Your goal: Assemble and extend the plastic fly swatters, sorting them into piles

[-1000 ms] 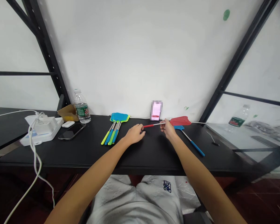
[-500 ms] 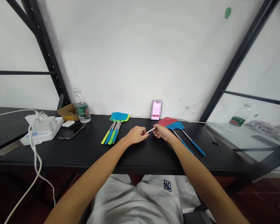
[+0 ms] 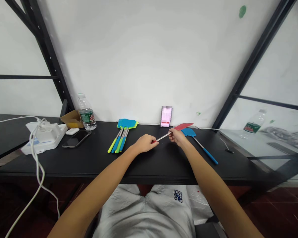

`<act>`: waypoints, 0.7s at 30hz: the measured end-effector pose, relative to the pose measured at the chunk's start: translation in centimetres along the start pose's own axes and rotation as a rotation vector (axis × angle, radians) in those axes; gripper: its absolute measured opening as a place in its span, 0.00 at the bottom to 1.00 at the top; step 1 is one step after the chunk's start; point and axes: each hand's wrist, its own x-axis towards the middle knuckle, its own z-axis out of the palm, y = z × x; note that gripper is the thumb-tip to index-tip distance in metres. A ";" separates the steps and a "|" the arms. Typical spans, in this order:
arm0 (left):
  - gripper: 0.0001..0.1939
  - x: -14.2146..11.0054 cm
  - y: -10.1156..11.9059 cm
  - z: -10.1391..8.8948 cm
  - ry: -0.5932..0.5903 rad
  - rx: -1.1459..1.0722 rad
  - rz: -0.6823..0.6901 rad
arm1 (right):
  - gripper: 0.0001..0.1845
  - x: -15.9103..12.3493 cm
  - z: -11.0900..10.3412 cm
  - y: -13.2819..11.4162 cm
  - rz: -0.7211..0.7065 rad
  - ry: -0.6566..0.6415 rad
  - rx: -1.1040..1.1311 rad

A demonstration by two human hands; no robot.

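Both hands clamped on red fly swatter (image 3: 162, 137), above black tabletop (image 3: 164, 165).
Left hand (image 3: 145, 143): fingers pinched on the red handle end. Right hand (image 3: 177, 137): grip clamped on the metal shaft just below the red head (image 3: 183, 126). Shaft runs diagonally between the hands, head up and to the right, near the wall. Blue-handled swatter (image 3: 188, 132) lies just beside the right hand. Bunch of blue and lime swatters (image 3: 121, 140) lies left of the left hand. Blurred upright item (image 3: 166, 116) stands against the wall behind the hands. Further left: water bottle (image 3: 86, 112), smartphone (image 3: 75, 142).
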 end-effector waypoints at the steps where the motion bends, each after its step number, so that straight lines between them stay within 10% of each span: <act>1: 0.20 0.0 0.0 0.0 -0.002 0.003 -0.006 | 0.08 0.1 -0.2 -0.1 -0.009 0.014 0.023; 21: 0.13 0.2 -1.4 0.0 0.041 0.263 -0.257 | 0.14 1.1 -2.7 -0.9 -0.003 0.155 0.093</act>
